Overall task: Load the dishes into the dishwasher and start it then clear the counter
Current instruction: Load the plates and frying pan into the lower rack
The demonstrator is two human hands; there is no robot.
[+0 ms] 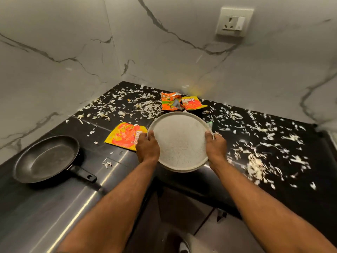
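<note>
Both-handed grip on speckled plate [179, 141]

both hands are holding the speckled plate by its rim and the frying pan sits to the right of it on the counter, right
Not quite. The head view shows the frying pan to the left of the speckled plate, not the right. The rest holds: the left hand and right hand grip its rim, and the pan sits on the counter.

- The plate [179, 141] is seen as matt, speckled ceramic.
- The desk [246, 189] is made of glossy black stone.
- The pan [47, 158] shows a dull, dark metal coating.
- The wrappers [125, 136] are shiny printed foil.
- The wall [54, 52] is clad in smooth, veined marble.
</note>
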